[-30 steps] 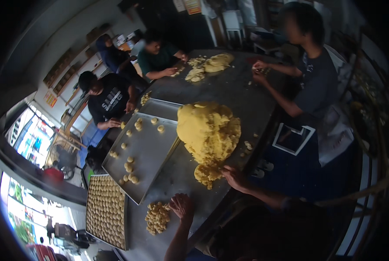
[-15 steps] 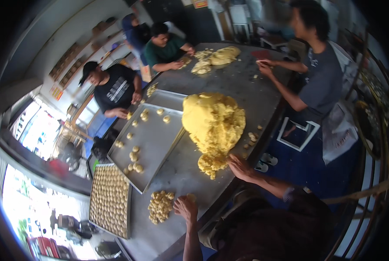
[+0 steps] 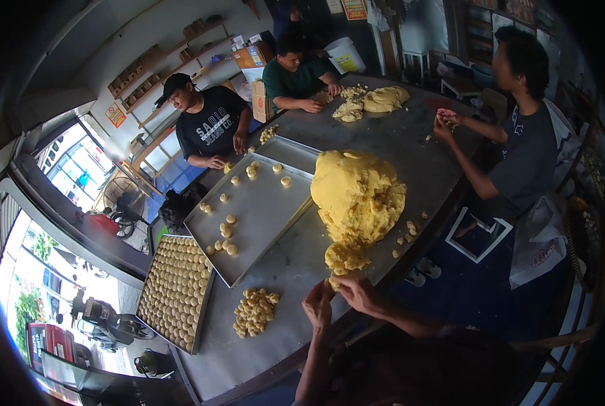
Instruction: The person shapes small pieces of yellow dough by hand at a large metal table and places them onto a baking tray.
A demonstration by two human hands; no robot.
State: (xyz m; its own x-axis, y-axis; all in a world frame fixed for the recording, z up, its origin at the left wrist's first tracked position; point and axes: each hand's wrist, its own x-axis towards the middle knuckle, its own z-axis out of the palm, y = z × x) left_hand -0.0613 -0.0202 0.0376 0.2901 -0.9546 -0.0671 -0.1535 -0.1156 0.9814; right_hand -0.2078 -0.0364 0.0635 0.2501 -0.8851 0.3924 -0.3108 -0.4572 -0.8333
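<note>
My left hand [image 3: 318,307] and my right hand [image 3: 361,296] meet at the near side of the metal table. Their fingers are closed on a small piece of yellow dough [image 3: 334,283] between them. Just beyond, a crumbly lump [image 3: 346,258] touches the foot of a big yellow dough mound [image 3: 356,193]. Left of my left hand lies a heap of small dough pieces [image 3: 255,312]. Several loose bits [image 3: 411,231] are scattered right of the mound.
A large metal tray [image 3: 252,233] holds several dough balls; a fuller tray [image 3: 175,291] of rounded pieces sits at the table's left edge. Co-workers handle dough across the table [image 3: 417,152], beside a paler dough lump [image 3: 386,99]. A white frame [image 3: 478,235] is at the right.
My left hand has moved from beside the small heap toward my right hand. Both hands now meet around a piece of dough below the mound. The whole view has shifted.
</note>
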